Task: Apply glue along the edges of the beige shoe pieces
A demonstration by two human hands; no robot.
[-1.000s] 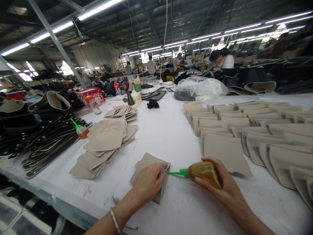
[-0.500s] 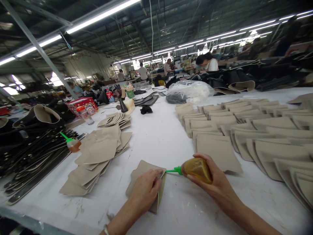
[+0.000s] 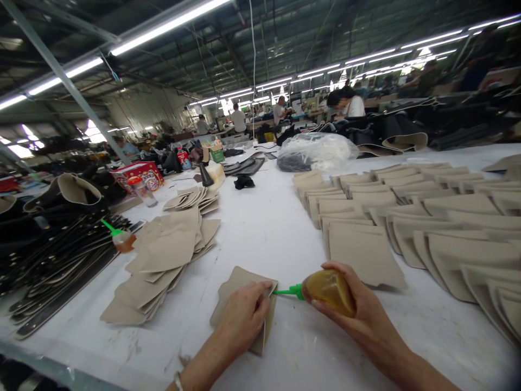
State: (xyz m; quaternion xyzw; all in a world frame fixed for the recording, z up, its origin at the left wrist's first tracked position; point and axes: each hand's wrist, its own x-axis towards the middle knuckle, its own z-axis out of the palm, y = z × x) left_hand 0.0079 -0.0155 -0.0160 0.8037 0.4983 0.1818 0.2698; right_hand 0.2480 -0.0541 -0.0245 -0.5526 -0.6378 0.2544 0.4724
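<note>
My right hand [image 3: 358, 320] is wrapped round a squeeze bottle [image 3: 330, 292] of amber liquid, likely glue, lying nearly level. Its thin green nozzle [image 3: 290, 291] points left, and the tip meets the right edge of a beige leather-like piece [image 3: 232, 288]. My left hand [image 3: 244, 312] lies over that piece on the white table, fingers closed on its upper layer near the nozzle. Below the edge a lower layer shows, darker and yellowish along the side. The palm covers much of the piece.
To the left lies a loose pile of beige pieces [image 3: 169, 250], with a second green-tipped bottle [image 3: 124, 240] beside dark straps [image 3: 52, 271]. Rows of overlapping beige pieces [image 3: 362, 250] spread over the right side. Farther back are a clear plastic bag [image 3: 319, 149] and a lidded cup [image 3: 142, 191].
My right hand and the bottle have shifted slightly down, and the nozzle tip has slid a little down along the piece's edge. My left hand stays almost where it was.
</note>
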